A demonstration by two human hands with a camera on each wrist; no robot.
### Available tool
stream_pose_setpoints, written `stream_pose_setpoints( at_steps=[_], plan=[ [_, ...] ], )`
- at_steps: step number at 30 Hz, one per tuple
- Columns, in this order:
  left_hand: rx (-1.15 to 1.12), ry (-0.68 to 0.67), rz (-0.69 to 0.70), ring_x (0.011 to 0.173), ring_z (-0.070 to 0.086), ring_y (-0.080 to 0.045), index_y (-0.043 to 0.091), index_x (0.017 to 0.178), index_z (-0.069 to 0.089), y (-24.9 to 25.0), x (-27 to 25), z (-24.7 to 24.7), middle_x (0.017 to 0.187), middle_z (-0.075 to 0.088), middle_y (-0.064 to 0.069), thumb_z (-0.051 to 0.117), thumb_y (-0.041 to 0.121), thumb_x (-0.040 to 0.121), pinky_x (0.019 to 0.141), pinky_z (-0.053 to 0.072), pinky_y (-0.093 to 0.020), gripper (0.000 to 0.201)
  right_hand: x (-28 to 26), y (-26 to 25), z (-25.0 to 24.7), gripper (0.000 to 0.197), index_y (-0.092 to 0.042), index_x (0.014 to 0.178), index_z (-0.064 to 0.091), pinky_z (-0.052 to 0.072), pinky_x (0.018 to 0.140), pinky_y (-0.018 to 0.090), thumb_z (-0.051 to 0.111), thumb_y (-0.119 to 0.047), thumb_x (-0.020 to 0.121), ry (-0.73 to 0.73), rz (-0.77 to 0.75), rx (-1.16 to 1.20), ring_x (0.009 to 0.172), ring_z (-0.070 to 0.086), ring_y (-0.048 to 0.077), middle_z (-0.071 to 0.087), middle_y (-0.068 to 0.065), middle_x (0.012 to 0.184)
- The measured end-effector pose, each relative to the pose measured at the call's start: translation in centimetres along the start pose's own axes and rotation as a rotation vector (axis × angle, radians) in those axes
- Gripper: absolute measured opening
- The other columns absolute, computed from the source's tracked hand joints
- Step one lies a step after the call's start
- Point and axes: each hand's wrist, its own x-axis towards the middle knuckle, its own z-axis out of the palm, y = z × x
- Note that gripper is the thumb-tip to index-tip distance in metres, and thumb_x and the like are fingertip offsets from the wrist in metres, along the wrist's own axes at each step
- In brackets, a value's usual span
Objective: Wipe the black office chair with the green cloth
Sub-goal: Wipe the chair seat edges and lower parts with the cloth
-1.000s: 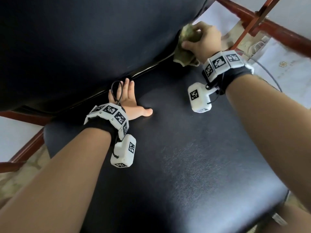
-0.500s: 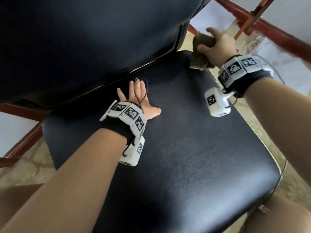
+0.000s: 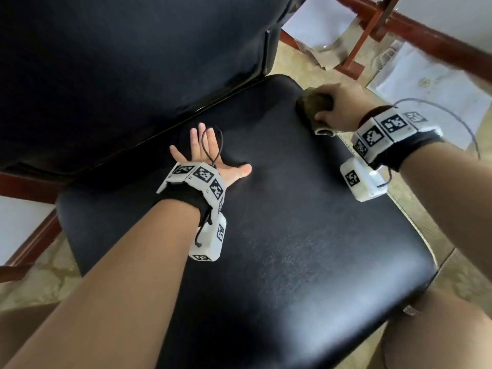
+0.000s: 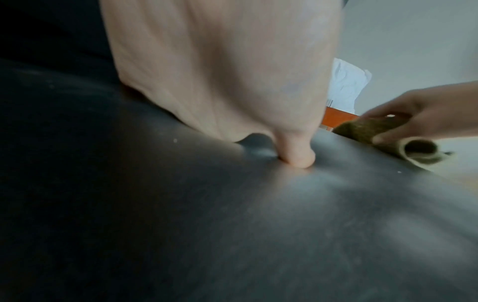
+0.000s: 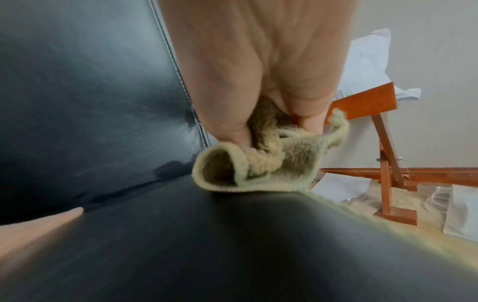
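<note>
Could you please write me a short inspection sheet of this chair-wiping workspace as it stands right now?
Surface: black chair seat, glossy, with a few pale specks in the left wrist view.
Job's things: green cloth, bunched, on the seat's back right corner; backrest behind.
Clutter: white papers on the floor.
Grippers: right hand grips the cloth; left hand rests flat on the seat, fingers spread.
Cables: thin black cable loops over the left hand; another arcs from the right wristband.
Surroundings: red-brown wooden frame, beige floor.
</note>
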Motion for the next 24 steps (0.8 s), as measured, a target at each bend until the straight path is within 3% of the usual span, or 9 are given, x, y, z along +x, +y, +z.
stream_pose_setpoints(
  at_steps=[3, 7, 13, 17, 20, 24],
  plan=[
    [0.029, -0.007, 0.002, 0.143, -0.022, -0.017, 0.008, 0.148, -0.015, 0.3, -0.2, -0.2, 0.157, -0.019, -0.005, 0.034, 0.076, 0.081, 0.112, -0.011, -0.056, 0.108, -2.7, 1.9, 0.8, 0.048, -0.013, 0.131, 0.051, 0.038, 0.083, 0.028, 0.064, -0.015, 0.085, 0.022, 0.033, 0.012, 0.11, 0.053, 0.032, 0.058, 0.016, 0.119],
    [0.04, -0.05, 0.015, 0.144, -0.018, -0.017, 0.009, 0.149, -0.012, 0.5, -0.4, -0.8, 0.157, -0.017, -0.006, 0.032, 0.075, 0.083, 0.113, -0.01, -0.055, 0.104, -4.0, 2.6, 1.0, 0.048, -0.009, 0.129, 0.043, 0.039, 0.074, 0.033, 0.063, -0.021, 0.087, -0.013, 0.087, -0.009, 0.102, 0.054, 0.035, 0.057, 0.02, 0.113],
    [0.012, -0.081, 0.015, 0.146, -0.009, -0.018, 0.006, 0.15, 0.0, 0.1, 0.4, -0.4, 0.159, -0.003, -0.007, 0.029, 0.078, 0.081, 0.112, -0.007, -0.056, 0.104, -0.5, -0.5, 0.1, 0.047, -0.016, 0.131, 0.048, 0.039, 0.09, 0.032, 0.062, -0.022, 0.086, 0.116, 0.065, 0.172, 0.115, 0.05, 0.029, 0.055, 0.013, 0.125],
    [-0.002, -0.052, 0.03, 0.145, -0.013, -0.015, 0.01, 0.15, -0.006, -0.1, 1.0, -0.1, 0.159, -0.008, -0.004, 0.032, 0.08, 0.078, 0.112, -0.009, -0.056, 0.108, 2.4, -2.2, -0.1, 0.05, -0.02, 0.134, 0.048, 0.042, 0.097, 0.034, 0.063, -0.022, 0.087, 0.112, 0.069, 0.238, 0.116, 0.052, 0.026, 0.055, 0.009, 0.128],
    [0.031, -0.051, 0.033, 0.145, -0.012, -0.017, 0.008, 0.15, -0.005, 0.0, 1.0, -0.2, 0.159, -0.008, -0.005, 0.03, 0.08, 0.079, 0.112, -0.008, -0.057, 0.107, 2.5, -1.7, 0.0, 0.05, -0.022, 0.134, 0.049, 0.044, 0.096, 0.035, 0.064, -0.024, 0.086, 0.115, 0.11, 0.26, 0.114, 0.054, 0.026, 0.056, 0.007, 0.127],
    [0.078, -0.032, 0.047, 0.145, -0.013, -0.019, 0.005, 0.149, -0.006, 0.1, 0.5, -0.2, 0.158, -0.01, -0.008, 0.027, 0.078, 0.082, 0.112, -0.007, -0.057, 0.104, -0.8, 0.7, 0.6, 0.045, -0.016, 0.129, 0.054, 0.04, 0.092, 0.031, 0.063, -0.017, 0.086, 0.109, 0.061, 0.17, 0.115, 0.052, 0.029, 0.058, 0.013, 0.124]
  ],
)
